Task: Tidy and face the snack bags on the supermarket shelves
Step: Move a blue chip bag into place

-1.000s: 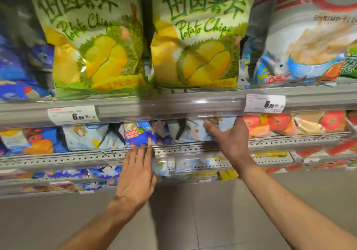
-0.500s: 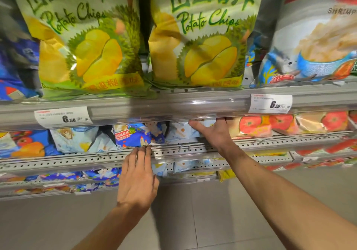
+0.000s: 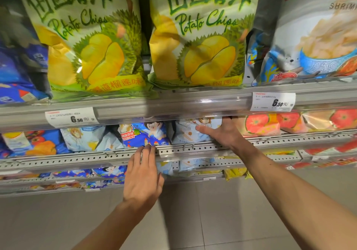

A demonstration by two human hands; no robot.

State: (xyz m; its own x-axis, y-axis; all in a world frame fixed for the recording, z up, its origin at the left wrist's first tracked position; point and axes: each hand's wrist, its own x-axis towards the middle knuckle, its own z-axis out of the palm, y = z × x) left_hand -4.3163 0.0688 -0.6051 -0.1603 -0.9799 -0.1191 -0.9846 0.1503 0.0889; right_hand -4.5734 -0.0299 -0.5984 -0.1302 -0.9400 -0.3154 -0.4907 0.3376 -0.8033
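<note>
Pale-blue cartoon snack bag (image 3: 195,132) at the second shelf's front edge now sits under the right hand (image 3: 222,132), which has moved onto it, seemingly gripping. Left hand (image 3: 144,174) stays open, fingertips on the perforated grey rail (image 3: 77,158).

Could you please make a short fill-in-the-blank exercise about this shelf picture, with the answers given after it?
1. Both price tags, the left price tag and the right price tag, show the price ____.
2. The right hand holds a pale ____ bag on the second shelf.
3. The two potato chips bags on the top shelf show a ____ fruit.
4. The left hand touches the perforated shelf ____ with straight fingers.

Answers: 6.50; blue; durian; rail
</note>
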